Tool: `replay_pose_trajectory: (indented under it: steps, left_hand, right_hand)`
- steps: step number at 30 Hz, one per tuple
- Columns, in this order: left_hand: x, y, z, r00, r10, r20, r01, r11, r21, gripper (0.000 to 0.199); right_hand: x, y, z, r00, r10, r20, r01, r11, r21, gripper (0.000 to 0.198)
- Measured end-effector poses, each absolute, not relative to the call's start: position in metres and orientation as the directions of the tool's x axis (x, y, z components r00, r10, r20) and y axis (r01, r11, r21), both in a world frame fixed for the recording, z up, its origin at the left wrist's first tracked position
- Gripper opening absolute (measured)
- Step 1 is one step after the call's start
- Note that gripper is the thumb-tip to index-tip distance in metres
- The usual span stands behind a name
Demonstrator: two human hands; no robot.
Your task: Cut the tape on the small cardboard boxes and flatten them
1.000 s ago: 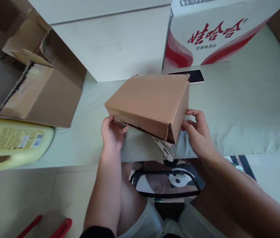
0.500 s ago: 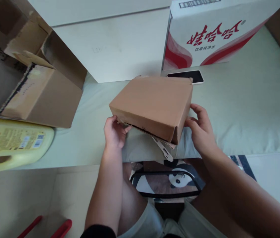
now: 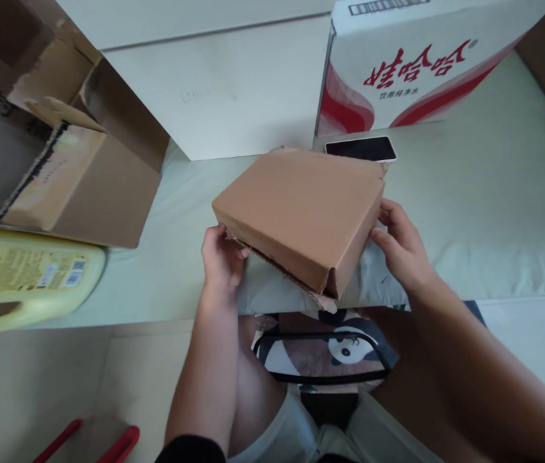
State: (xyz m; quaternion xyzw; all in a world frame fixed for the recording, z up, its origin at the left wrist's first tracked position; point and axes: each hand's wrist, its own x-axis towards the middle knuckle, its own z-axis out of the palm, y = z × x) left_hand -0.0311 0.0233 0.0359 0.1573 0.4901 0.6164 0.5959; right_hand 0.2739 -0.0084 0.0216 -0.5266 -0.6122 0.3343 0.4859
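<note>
A brown cardboard box [image 3: 296, 206] is held tilted over the pale green covered surface, its plain broad face up and its near long edge torn and ragged. My left hand [image 3: 223, 256] grips the box's near left corner, thumb on the edge and fingers partly beneath. On the other side, my right hand [image 3: 400, 241] grips the right end, with fingers against the side wall and partly hidden behind it. The underside of the box is out of sight. Just beyond its far edge lies a phone [image 3: 362, 149] with a dark screen.
Behind stand a large white box [image 3: 234, 96] and a white and red carton [image 3: 412, 77]. An opened cardboard box [image 3: 108, 186] and a yellow jug [image 3: 51, 276] are at the left. Red handles [image 3: 121, 444] show on the floor. Between my knees is a panda-print item [image 3: 321, 354].
The box has turned a little clockwise, its right end shifting right and its near corner coming toward me. My right hand moved right with it. A white strip beneath the box is now hidden.
</note>
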Motion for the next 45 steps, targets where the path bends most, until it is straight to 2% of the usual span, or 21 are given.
replay_pose_trajectory:
  steps: [6, 9, 12, 16, 20, 26, 31, 35, 37, 40, 42, 45]
  left_hand:
    - [-0.031, 0.024, 0.034, -0.243, 0.887, -0.394, -0.599, 0.182, 0.78, 0.016]
    - [-0.032, 0.025, 0.03, -0.207, 0.9, -0.383, -0.588, 0.198, 0.784, 0.014]
    - [-0.036, 0.025, 0.026, -0.162, 0.928, -0.336, -0.581, 0.186, 0.792, 0.014]
    - [-0.04, 0.025, 0.026, -0.2, 0.953, -0.229, -0.592, 0.069, 0.803, 0.022]
    - [-0.037, 0.023, 0.03, -0.226, 0.964, -0.136, -0.526, -0.003, 0.851, 0.032]
    - [-0.033, 0.022, 0.026, -0.18, 0.978, -0.106, -0.476, 0.007, 0.88, 0.038]
    - [-0.033, 0.019, 0.024, -0.112, 0.984, -0.137, -0.477, 0.068, 0.876, 0.042]
    - [-0.033, 0.02, 0.024, -0.167, 0.976, -0.141, -0.507, 0.038, 0.861, 0.041]
    - [-0.034, 0.022, 0.024, -0.21, 0.968, -0.135, -0.527, 0.004, 0.85, 0.04]
    - [-0.036, 0.026, 0.024, -0.258, 0.958, -0.124, -0.56, -0.044, 0.827, 0.04]
    - [-0.037, 0.028, 0.025, -0.289, 0.949, -0.122, -0.577, -0.071, 0.814, 0.043]
    - [-0.035, 0.029, 0.025, -0.346, 0.932, -0.111, -0.559, -0.11, 0.822, 0.045]
  right_hand:
    - [0.295, -0.004, 0.021, -0.177, 0.96, 0.215, 0.312, 0.262, -0.913, 0.068]
    - [0.3, -0.002, 0.017, -0.201, 0.952, 0.231, 0.238, 0.276, -0.931, 0.076]
    - [0.298, -0.001, 0.014, -0.139, 0.946, 0.294, 0.175, 0.316, -0.933, 0.078]
    - [0.289, 0.001, 0.013, 0.0, 0.927, 0.374, 0.21, 0.366, -0.907, 0.052]
    - [0.282, -0.002, 0.016, 0.009, 0.953, 0.304, 0.172, 0.298, -0.939, 0.035]
    - [0.278, -0.005, 0.019, -0.012, 0.97, 0.242, 0.164, 0.24, -0.957, 0.037]
    - [0.276, 0.0, 0.013, 0.213, 0.941, 0.263, 0.262, 0.204, -0.943, 0.027]
    - [0.28, 0.003, 0.01, 0.386, 0.899, 0.208, 0.297, 0.092, -0.95, 0.026]
    - [0.281, 0.002, 0.01, 0.413, 0.894, 0.173, 0.327, 0.031, -0.944, 0.025]
    - [0.27, -0.005, 0.014, 0.266, 0.948, 0.173, 0.499, 0.018, -0.866, 0.013]
    - [0.253, -0.015, 0.017, 0.016, 0.981, 0.194, 0.642, 0.138, -0.754, 0.011]
    - [0.219, -0.032, 0.019, -0.337, 0.932, 0.136, 0.759, 0.354, -0.546, 0.023]
